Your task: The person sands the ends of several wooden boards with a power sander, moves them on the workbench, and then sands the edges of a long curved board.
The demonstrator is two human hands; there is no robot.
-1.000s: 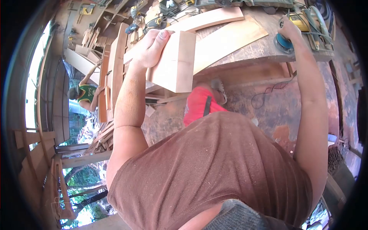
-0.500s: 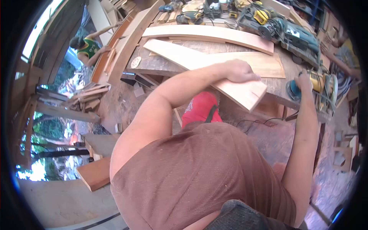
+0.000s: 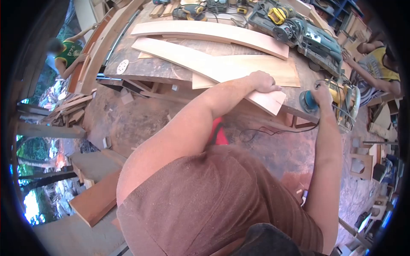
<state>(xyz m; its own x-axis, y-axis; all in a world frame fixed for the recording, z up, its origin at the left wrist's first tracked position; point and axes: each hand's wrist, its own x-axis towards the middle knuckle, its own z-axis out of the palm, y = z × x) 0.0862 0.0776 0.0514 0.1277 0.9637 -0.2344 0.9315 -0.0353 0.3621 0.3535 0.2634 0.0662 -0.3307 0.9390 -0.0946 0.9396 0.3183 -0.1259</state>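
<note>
My left hand (image 3: pixel 262 81) is closed around the near end of a pale tapered board (image 3: pixel 183 57), which lies slantwise over the table's front edge. Beneath it rests a wider flat board (image 3: pixel 265 68). My right hand (image 3: pixel 321 93) is closed on a teal round power tool (image 3: pixel 308 101) at the right front of the workbench (image 3: pixel 149 73); its fingers are partly hidden. Behind the tapered board lies a curved board (image 3: pixel 209 32).
Several power tools and cords surround a large machine (image 3: pixel 316 42) at the back right. Beside my right hand stands a yellow tool (image 3: pixel 338 96). One person (image 3: pixel 70 53) is at the far left, another (image 3: pixel 378 70) at the right. A cord (image 3: pixel 273 132) hangs below the edge.
The view has shifted, so the bench and boards appear further left. The tapered board's near end has moved back towards the bench with my left hand. My right hand still grips the teal tool.
</note>
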